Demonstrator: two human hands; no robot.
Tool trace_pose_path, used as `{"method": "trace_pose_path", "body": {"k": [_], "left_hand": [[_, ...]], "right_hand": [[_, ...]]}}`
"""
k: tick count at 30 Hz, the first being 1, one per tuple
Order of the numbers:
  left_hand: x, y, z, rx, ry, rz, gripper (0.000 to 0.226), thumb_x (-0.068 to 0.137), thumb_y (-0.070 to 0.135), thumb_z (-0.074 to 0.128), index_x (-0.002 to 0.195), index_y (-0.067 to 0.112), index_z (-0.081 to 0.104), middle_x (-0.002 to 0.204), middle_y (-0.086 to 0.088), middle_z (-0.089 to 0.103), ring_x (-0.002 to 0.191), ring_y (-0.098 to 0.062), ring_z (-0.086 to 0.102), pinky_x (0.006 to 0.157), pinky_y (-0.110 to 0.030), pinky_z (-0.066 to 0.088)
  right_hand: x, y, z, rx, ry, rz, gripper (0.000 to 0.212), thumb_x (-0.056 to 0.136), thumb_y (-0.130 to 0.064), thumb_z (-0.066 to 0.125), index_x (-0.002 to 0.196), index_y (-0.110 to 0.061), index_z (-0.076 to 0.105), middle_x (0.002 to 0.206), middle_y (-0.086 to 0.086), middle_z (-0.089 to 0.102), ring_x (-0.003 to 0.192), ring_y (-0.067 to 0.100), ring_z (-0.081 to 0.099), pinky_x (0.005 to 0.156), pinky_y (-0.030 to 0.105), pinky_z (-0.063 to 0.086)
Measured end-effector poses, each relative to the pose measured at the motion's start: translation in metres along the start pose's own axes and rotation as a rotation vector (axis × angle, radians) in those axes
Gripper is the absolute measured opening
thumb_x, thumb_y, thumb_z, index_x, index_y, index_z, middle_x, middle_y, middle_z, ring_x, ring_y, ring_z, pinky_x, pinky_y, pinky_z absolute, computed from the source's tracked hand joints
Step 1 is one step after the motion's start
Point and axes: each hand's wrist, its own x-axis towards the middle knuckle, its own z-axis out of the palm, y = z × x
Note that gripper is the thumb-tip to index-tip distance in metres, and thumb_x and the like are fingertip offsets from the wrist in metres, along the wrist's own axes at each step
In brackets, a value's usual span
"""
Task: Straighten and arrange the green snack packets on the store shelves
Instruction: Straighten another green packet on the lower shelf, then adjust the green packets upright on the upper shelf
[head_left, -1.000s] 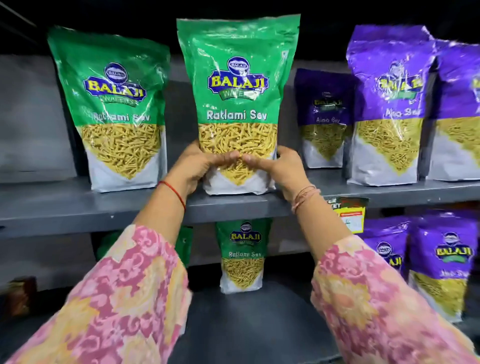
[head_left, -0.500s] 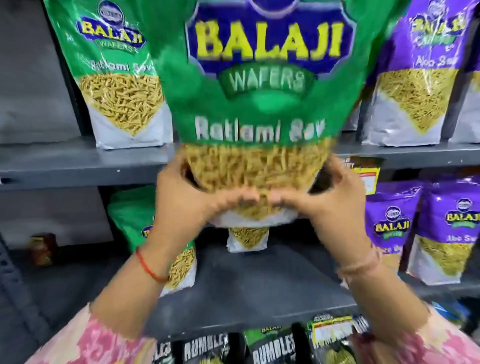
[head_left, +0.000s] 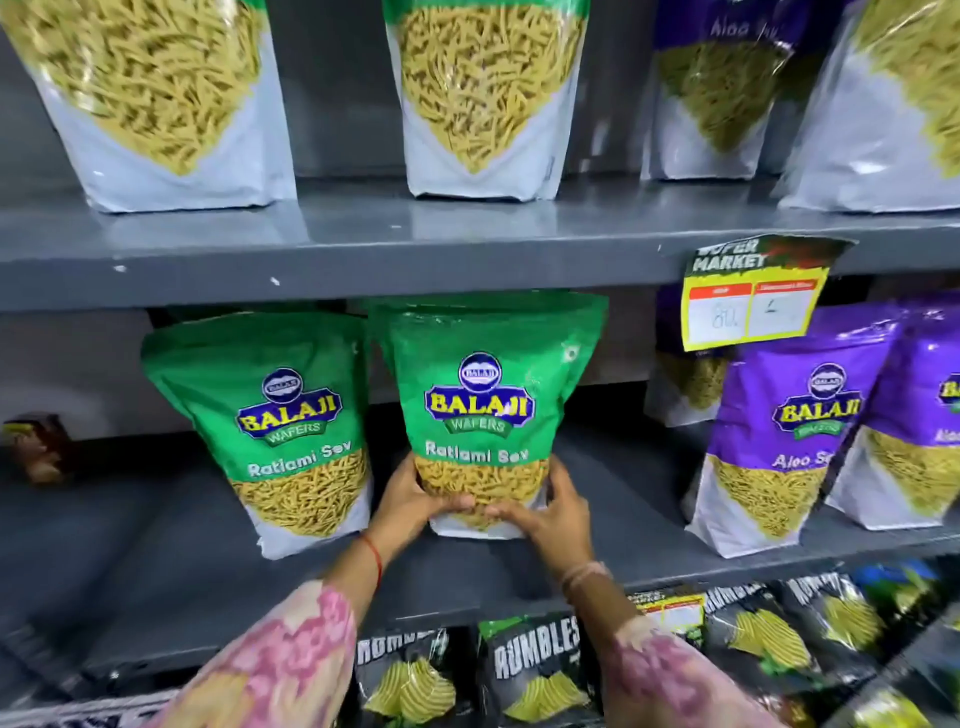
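Now both hands clamped on one green Ratlami Sev packet (head_left: 480, 410), middle shelf (head_left: 623, 551).

Left hand (head_left: 410, 501) wraps the packet's lower left edge, right hand (head_left: 553, 512) the lower right; fingertips of both nearly meet across the front, over the clear window. Packet is upright, base on or just above the shelf, can't tell which. A second green packet (head_left: 291, 431) stands just beside it on the left, leaning slightly. Purple Aloo Sev packets (head_left: 789, 431) sit well apart to the right. Upper shelf (head_left: 363, 249) carries two more sev packets, tops out of frame, with a yellow price tag (head_left: 753, 306) hanging from its edge. Black Rumbles bags (head_left: 535, 670) below.
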Motion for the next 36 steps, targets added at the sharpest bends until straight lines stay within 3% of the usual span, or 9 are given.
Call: {"method": "trace_pose_path", "body": {"k": [5, 12, 17, 22, 25, 28, 31, 34, 36], "left_hand": [[0.037, -0.044, -0.008, -0.007, -0.049, -0.065, 0.063, 0.062, -0.014, 0.07, 0.113, 0.01, 0.042, 0.098, 0.002, 0.06, 0.084, -0.003, 0.065, 0.065, -0.009, 0.052], [-0.003, -0.057, -0.009, 0.114, 0.141, -0.065, 0.087, 0.054, 0.031, 0.084, 0.127, 0.018, 0.038, 0.13, -0.002, 0.051, 0.125, -0.021, 0.046, 0.106, -0.035, 0.037], [-0.061, 0.043, -0.013, 0.067, 0.572, 0.425, 0.027, 0.067, 0.03, 0.071, 0.088, 0.036, 0.054, 0.081, 0.023, 0.069, 0.084, 0.002, 0.064, 0.075, -0.004, 0.047], [-0.075, 0.191, -0.068, 0.169, 0.753, 0.955, 0.014, 0.07, 0.042, 0.065, 0.08, 0.038, 0.055, 0.075, 0.035, 0.064, 0.07, 0.011, 0.059, 0.069, -0.006, 0.044], [-0.058, 0.246, -0.12, 0.25, 0.92, 0.908, 0.034, 0.069, 0.034, 0.069, 0.097, 0.022, 0.055, 0.084, 0.016, 0.065, 0.08, -0.007, 0.062, 0.078, -0.027, 0.05], [-0.038, 0.281, -0.167, 0.451, 1.066, 0.469, 0.07, 0.064, 0.03, 0.076, 0.119, 0.001, 0.044, 0.119, -0.024, 0.057, 0.11, -0.035, 0.053, 0.091, -0.041, 0.041], [-0.019, 0.291, -0.2, 0.448, 0.775, 0.167, 0.076, 0.064, 0.021, 0.077, 0.124, -0.005, 0.039, 0.125, -0.019, 0.054, 0.116, -0.026, 0.05, 0.096, -0.037, 0.039], [-0.002, 0.286, -0.217, 0.224, 0.407, 0.145, 0.064, 0.064, 0.005, 0.074, 0.121, -0.003, 0.046, 0.123, -0.012, 0.055, 0.112, -0.026, 0.055, 0.097, -0.035, 0.044], [0.005, 0.281, -0.219, 0.137, 0.339, 0.181, 0.051, 0.071, -0.009, 0.063, 0.119, -0.004, 0.047, 0.117, -0.013, 0.055, 0.098, -0.027, 0.06, 0.083, -0.026, 0.053]], "right_hand": [[0.025, 0.042, 0.019, -0.014, 0.02, 0.065, 0.069, 0.05, -0.016, 0.086, 0.108, -0.023, 0.05, 0.099, 0.001, 0.067, 0.081, 0.001, 0.063, 0.068, 0.001, 0.047], [-0.005, 0.028, 0.019, -0.165, 0.211, -0.013, 0.099, 0.053, -0.035, 0.083, 0.135, -0.011, 0.031, 0.145, 0.01, 0.035, 0.134, 0.022, 0.031, 0.108, 0.021, 0.028], [-0.043, -0.073, 0.044, -0.204, 0.357, -0.624, 0.056, 0.077, -0.053, 0.055, 0.119, -0.019, 0.041, 0.132, 0.0, 0.04, 0.121, 0.011, 0.037, 0.104, 0.03, 0.032], [-0.028, -0.255, 0.052, 0.11, 0.286, -0.991, 0.064, 0.074, -0.042, 0.065, 0.123, -0.013, 0.035, 0.12, -0.005, 0.045, 0.104, 0.025, 0.056, 0.087, 0.033, 0.049], [0.024, -0.329, 0.062, -0.004, 0.113, -0.829, 0.08, 0.067, -0.04, 0.073, 0.128, -0.01, 0.031, 0.121, 0.004, 0.045, 0.104, 0.021, 0.054, 0.087, 0.034, 0.048], [0.088, -0.367, 0.084, -0.263, -0.217, -0.469, 0.099, 0.064, -0.039, 0.076, 0.136, -0.004, 0.019, 0.143, 0.015, 0.037, 0.128, 0.027, 0.041, 0.106, 0.032, 0.035], [0.12, -0.374, 0.107, -0.454, -0.43, -0.123, 0.08, 0.071, -0.035, 0.072, 0.131, 0.002, 0.033, 0.145, 0.011, 0.037, 0.132, 0.025, 0.036, 0.106, 0.033, 0.034], [0.13, -0.371, 0.124, -0.348, -0.551, 0.012, 0.022, 0.078, -0.019, 0.066, 0.087, -0.002, 0.056, 0.09, 0.003, 0.061, 0.093, 0.018, 0.045, 0.08, 0.029, 0.04], [0.132, -0.371, 0.129, -0.279, -0.524, 0.013, 0.023, 0.074, -0.014, 0.07, 0.068, -0.008, 0.049, 0.069, 0.002, 0.057, 0.074, 0.016, 0.044, 0.084, 0.033, 0.043]]}}
